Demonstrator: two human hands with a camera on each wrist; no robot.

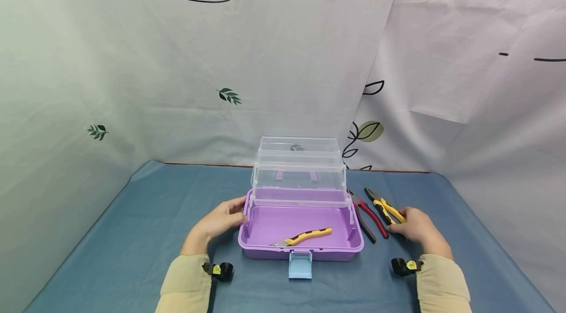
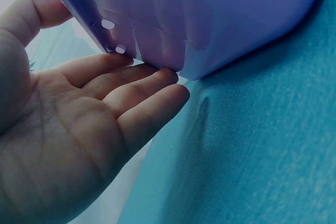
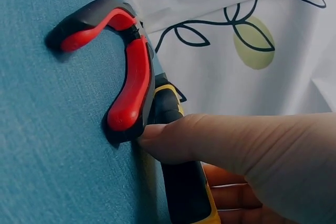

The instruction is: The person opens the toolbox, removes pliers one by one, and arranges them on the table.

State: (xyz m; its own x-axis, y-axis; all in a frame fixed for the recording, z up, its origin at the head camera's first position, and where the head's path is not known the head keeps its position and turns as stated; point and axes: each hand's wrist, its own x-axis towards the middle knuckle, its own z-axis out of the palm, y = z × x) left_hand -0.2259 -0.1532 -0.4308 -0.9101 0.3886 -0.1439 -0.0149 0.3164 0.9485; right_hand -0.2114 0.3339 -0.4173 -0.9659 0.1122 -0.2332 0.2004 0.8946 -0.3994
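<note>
A purple toolbox [image 1: 300,253] with a clear lid [image 1: 305,156] standing raised lies on the blue cloth. My left hand [image 1: 222,220] holds its left side, thumb at the rim, fingers [image 2: 147,93] along the outer wall. Inside rests a yellow-and-black-handled tool [image 1: 308,236] with a grey metal tip. On the right, my right hand [image 1: 417,229] grips yellow-and-black pliers [image 1: 383,208] by the handles; the thumb presses one grip, and the other fingers are partly hidden behind. Red-and-black pliers [image 3: 134,85] lie just left of them, handles spread.
The light blue latch [image 1: 300,265] hangs down at the toolbox front. Blue cloth [image 1: 132,249] covers the table. White printed fabric [image 1: 287,47] rises behind and along both sides.
</note>
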